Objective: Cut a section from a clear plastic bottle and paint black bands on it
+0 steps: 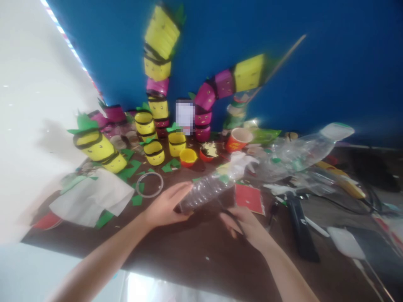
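Note:
A clear ribbed plastic bottle (pixel 206 191) lies tilted across the middle, one end in the grip of my left hand (pixel 168 203). My right hand (pixel 244 226) is closed around dark-handled scissors (pixel 232 219), just below the bottle; blur hides most of the blades. Behind the bottle's far end is crumpled white material (pixel 241 162). A flat red square packet (pixel 249 199) lies beyond my right hand. To the left of my left hand rests a clear plastic ring (pixel 150 185) among green paper scraps (pixel 137 199).
Yellow cups with faces (pixel 154 152) and a paper cup (pixel 239 139) stand at the back. Stacked yellow and purple pieces (pixel 157 107) rise against the blue wall. More clear bottles (pixel 302 151), a black bar-shaped object (pixel 302 230) and cables lie right; white sheet (pixel 92 197) left.

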The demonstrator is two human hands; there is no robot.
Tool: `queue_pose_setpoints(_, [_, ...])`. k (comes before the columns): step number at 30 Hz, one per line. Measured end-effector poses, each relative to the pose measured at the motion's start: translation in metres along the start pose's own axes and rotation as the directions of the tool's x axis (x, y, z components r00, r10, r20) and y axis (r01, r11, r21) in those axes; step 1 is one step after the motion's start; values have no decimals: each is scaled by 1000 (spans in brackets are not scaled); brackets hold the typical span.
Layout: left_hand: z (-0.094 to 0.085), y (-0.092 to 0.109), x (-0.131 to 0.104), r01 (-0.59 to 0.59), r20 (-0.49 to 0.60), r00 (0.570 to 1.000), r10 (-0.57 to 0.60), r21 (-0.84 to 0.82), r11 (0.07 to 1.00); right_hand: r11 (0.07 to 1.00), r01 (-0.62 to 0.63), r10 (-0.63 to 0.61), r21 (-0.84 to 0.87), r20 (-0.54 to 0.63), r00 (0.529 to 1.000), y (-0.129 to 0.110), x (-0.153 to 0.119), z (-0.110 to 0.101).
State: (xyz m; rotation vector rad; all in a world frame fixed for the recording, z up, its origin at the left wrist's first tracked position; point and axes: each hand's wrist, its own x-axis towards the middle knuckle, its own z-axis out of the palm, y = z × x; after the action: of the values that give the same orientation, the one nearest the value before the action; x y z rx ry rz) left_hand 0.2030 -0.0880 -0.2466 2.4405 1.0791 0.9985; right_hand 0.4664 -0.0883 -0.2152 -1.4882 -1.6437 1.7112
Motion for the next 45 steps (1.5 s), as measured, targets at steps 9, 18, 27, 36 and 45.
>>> queue_pose_setpoints(9, [1,-1,-2,4,3,1000,-5,60,998,995,-19,16,-94,-31,999,-2,1,-2])
queue_pose_setpoints(18, [3,3,0,-53,17,999,52,90,995,999,-28,29,-25,24,999,2,2,-8])
queue_pose_setpoints(27, [3,6,1,-91,7,996,91,105,990,998,-44,44,-54,1,999,-2,3,-9])
queue_pose_setpoints(36, [2,7,2,-99,-13,995,101,123,987,996,-49,47,-75,-18,999,-8,-2,-8])
queue_pose_setpoints(45, [0,6,0,-116,-25,993,120,111,987,999,-32,33,-35,7,999,-3,1,-9])
